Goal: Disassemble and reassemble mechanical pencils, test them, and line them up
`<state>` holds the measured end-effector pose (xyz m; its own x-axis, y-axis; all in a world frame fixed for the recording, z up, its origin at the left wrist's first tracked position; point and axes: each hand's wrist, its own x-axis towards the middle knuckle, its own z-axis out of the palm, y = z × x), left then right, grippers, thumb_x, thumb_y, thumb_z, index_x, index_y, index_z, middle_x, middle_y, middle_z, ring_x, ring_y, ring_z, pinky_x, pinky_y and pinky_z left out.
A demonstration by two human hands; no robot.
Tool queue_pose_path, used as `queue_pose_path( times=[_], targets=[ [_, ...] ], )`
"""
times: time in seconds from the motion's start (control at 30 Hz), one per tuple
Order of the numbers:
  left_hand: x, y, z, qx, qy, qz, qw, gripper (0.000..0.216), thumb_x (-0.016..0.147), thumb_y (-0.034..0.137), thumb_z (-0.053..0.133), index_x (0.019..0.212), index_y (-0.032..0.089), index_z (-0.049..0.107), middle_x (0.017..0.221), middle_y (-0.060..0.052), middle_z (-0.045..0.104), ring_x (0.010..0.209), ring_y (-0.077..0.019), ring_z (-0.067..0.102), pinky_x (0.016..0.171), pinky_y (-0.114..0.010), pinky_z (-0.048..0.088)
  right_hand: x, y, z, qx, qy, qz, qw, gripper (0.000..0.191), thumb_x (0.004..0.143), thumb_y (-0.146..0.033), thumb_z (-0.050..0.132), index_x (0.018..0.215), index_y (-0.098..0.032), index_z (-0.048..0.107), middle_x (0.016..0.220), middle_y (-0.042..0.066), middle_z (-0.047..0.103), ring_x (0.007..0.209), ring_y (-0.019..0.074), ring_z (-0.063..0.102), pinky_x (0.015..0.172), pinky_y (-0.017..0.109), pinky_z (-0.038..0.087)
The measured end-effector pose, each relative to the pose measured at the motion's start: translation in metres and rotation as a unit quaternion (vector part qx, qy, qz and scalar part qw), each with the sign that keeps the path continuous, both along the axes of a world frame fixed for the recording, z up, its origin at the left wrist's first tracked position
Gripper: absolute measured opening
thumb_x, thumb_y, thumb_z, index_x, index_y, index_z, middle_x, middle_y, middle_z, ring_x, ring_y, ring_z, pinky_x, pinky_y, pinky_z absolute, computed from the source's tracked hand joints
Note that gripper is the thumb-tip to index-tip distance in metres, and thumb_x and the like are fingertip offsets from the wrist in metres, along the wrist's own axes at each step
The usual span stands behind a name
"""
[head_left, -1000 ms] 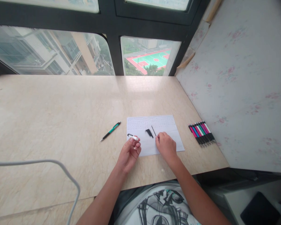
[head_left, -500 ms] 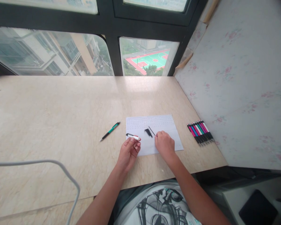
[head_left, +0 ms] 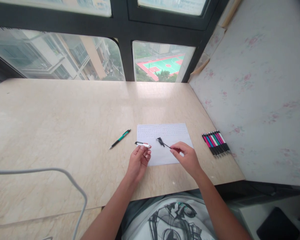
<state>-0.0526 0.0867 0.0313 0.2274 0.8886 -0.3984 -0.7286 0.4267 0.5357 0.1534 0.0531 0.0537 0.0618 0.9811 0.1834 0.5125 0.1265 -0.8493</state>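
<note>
My left hand (head_left: 139, 161) is closed on a white pen barrel (head_left: 143, 144) with a black clip, its clip end pointing left. Between the thumb and fingertips of my right hand (head_left: 186, 156) is a thin dark pen refill (head_left: 167, 145), slanting up and left. Its far end passes over or beside the small black pen parts (head_left: 160, 142) that lie on the sheet of paper (head_left: 150, 129). Both hands are above the paper's near part. Rows of handwriting run along the top of the sheet.
A green and black pen (head_left: 120, 139) lies left of the paper. Several coloured pens (head_left: 215, 143) lie side by side at right, near the flowered wall (head_left: 260, 100). A grey cable (head_left: 62, 170) loops over the table (head_left: 65, 126) at lower left. Windows stand behind.
My right hand has drawn back to the right and lifted, and the refill now shows at greater length from its fingertips. My left hand holds the barrel almost unchanged. The view has shifted slightly.
</note>
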Motion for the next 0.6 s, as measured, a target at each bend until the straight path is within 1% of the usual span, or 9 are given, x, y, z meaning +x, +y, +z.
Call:
queue_pose_path(
  times=[0.07,0.2,0.6],
  targets=[
    [0.0000,0.0002,-0.0003,0.000,-0.001,0.001,1.000,0.020,0.074,0.025,0.077,0.086,0.013,0.069,0.084,-0.004,0.067,0.065,-0.0058,0.058,0.055,-0.013,0.047,0.0016,-0.0035,0.0054,0.012,-0.005,0.011,1.000,0.014,0.086,-0.028,0.058,0.084,-0.021,0.070,0.080,0.005,0.068,0.073,0.0173,0.060,0.066,0.031,0.049],
    [0.0002,0.0006,-0.0014,-0.002,0.000,0.003,1.000,0.019,0.073,0.024,0.077,0.086,0.012,0.069,0.084,-0.004,0.067,0.065,-0.0058,0.058,0.055,-0.013,0.046,0.0009,-0.0053,0.0104,0.018,-0.012,0.021,1.000,0.014,0.087,-0.027,0.059,0.084,-0.021,0.072,0.076,0.004,0.065,0.069,0.0166,0.057,0.061,0.029,0.048],
    [0.0000,0.0003,-0.0023,-0.003,-0.001,0.005,1.000,0.020,0.074,0.024,0.077,0.087,0.012,0.069,0.083,-0.003,0.067,0.065,-0.0057,0.059,0.056,-0.013,0.048,-0.0032,-0.0038,0.0105,0.020,-0.023,0.029,0.999,0.013,0.086,-0.023,0.059,0.085,-0.021,0.072,0.077,0.003,0.064,0.068,0.0157,0.056,0.060,0.029,0.046]
  ],
)
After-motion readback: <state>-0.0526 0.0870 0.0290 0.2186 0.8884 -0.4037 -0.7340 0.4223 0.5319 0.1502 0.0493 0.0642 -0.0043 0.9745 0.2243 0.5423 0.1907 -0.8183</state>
